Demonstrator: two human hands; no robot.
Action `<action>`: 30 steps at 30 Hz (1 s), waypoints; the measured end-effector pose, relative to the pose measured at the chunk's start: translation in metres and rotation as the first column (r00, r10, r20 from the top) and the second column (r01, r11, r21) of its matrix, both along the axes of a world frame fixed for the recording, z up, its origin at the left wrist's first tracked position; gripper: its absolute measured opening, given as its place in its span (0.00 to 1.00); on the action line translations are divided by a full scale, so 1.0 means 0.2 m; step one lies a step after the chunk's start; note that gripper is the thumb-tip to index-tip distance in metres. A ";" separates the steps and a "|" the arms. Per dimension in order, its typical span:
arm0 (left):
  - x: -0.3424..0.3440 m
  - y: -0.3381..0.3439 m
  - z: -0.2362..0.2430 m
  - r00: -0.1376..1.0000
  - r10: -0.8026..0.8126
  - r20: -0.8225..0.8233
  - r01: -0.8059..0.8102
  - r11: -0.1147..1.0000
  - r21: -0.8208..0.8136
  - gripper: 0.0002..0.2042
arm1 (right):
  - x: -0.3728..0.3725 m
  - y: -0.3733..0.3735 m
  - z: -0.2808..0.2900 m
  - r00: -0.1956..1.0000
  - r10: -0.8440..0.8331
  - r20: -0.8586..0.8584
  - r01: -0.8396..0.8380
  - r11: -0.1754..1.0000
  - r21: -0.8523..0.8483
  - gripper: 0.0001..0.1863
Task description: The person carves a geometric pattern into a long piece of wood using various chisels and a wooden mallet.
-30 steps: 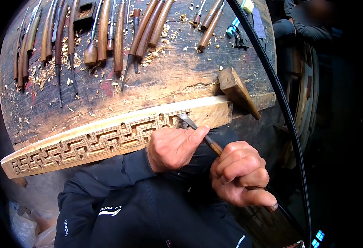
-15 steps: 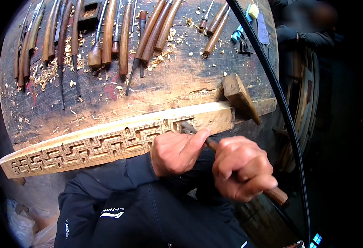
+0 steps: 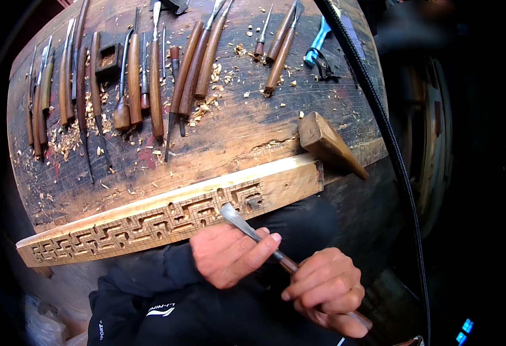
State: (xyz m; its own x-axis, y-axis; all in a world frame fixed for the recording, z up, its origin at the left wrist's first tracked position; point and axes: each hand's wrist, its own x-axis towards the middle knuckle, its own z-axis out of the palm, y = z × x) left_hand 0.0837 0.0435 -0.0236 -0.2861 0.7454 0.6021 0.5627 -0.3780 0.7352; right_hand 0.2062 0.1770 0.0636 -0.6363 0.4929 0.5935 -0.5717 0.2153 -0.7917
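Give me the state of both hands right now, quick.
Left hand: closed, holding the chisel near its blade.
Right hand: closed, holding the same chisel farther back.

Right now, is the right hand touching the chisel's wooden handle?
Touching. The head view shows the right hand wrapped around the chisel's wooden handle, with wood showing at both sides of the fist.

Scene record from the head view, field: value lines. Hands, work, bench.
left hand: closed around the front of a flat-bladed steel chisel
right hand: gripping its brown wooden handle
work: pale wooden board with angular carved grooves; blade contact unclear
board's right end: tapered brown wooden block
bench: dark, worn wooden bench, brown-handled carving tools, pale wood shavings
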 end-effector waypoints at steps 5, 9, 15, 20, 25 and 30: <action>-0.14 -0.04 0.10 0.970 0.222 -0.099 -0.237 0.955 -0.178 0.31 | 0.00 0.14 -0.03 0.969 -0.193 0.152 0.069 0.810 0.582 0.33; -0.18 0.08 0.08 0.917 0.384 -0.105 -0.393 0.915 -0.093 0.32 | 0.02 0.07 0.05 0.867 -0.159 0.473 -0.180 0.784 0.593 0.23; -0.15 0.09 0.08 0.910 0.412 -0.051 -0.415 0.898 -0.145 0.31 | -0.17 0.17 0.05 0.829 -0.454 0.327 -0.036 0.540 0.841 0.19; -0.16 0.00 0.05 0.876 0.461 -0.140 -0.478 0.868 -0.132 0.19 | -0.36 0.37 -0.15 0.757 -0.597 0.264 -0.108 0.284 0.953 0.25; -0.27 -0.09 0.06 0.746 0.548 -0.378 -0.635 0.757 -0.156 0.10 | -0.53 0.49 -0.29 0.664 -0.683 0.303 -0.322 0.103 0.941 0.26; -0.38 -0.12 0.02 0.647 0.631 -0.428 -0.753 0.617 -0.228 0.11 | -0.60 0.49 -0.47 0.726 -0.663 0.180 -0.264 -0.027 0.964 0.24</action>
